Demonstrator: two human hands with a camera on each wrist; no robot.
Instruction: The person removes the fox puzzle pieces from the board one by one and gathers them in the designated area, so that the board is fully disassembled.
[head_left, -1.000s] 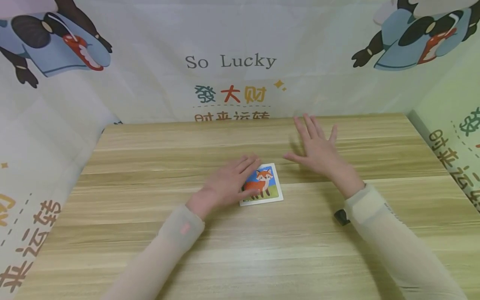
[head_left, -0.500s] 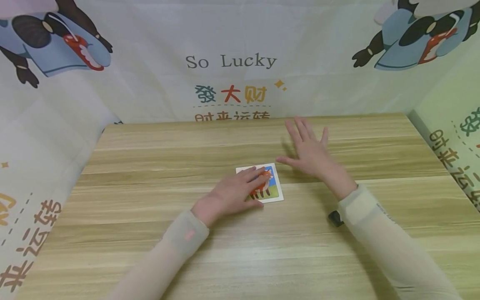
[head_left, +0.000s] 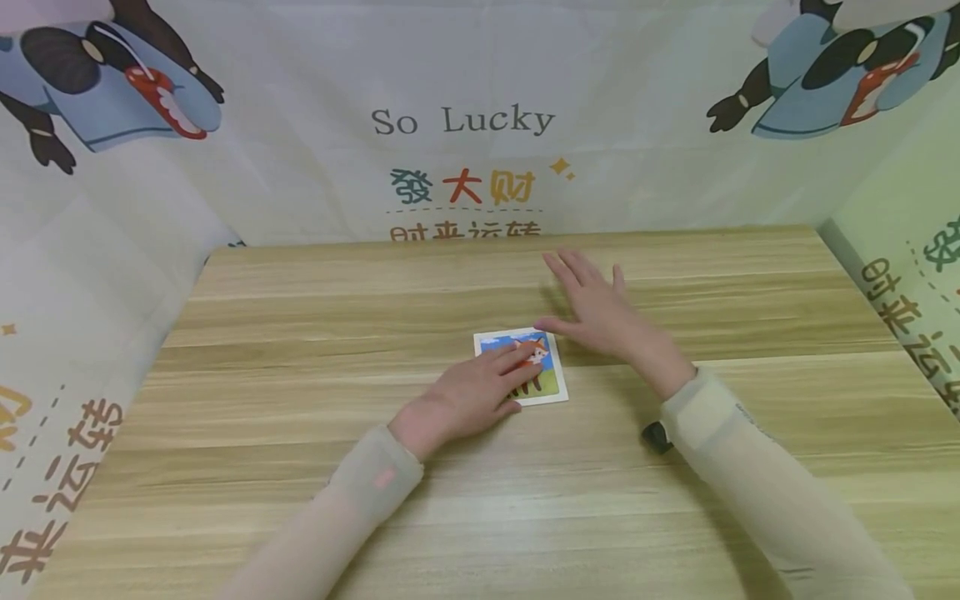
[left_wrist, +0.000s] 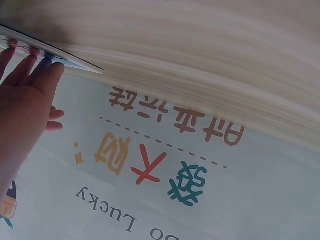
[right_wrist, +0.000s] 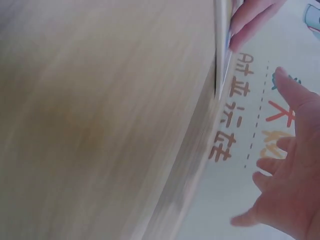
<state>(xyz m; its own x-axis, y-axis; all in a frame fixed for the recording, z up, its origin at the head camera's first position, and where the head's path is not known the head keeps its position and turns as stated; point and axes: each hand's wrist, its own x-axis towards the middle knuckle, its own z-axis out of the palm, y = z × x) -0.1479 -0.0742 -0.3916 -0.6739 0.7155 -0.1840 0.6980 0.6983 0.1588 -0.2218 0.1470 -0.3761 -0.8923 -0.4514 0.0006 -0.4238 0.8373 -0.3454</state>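
Observation:
A square card with a fox picture and white border (head_left: 551,385) lies on the wooden table. My left hand (head_left: 472,392) rests over its lower left part, fingers straight, covering much of the fox's body. In the left wrist view, the fingertips touch the picture side of the card (left_wrist: 77,62). To the right, my right hand (head_left: 596,315) holds nothing, its fingers spread and its thumb tip right at the card's upper right corner. The right wrist view has this right hand (right_wrist: 292,185) spread apart from the card's edge (right_wrist: 220,50).
Light wooden table (head_left: 300,333) extends on all sides of the card. A white printed cloth (head_left: 465,50) stands along its back edge, with more cloth at both sides. A small black object (head_left: 657,437) sits by the right cuff.
My right hand has come left and slightly nearer, toward the card. My left hand has slid a little right and down over it. The card stays in place.

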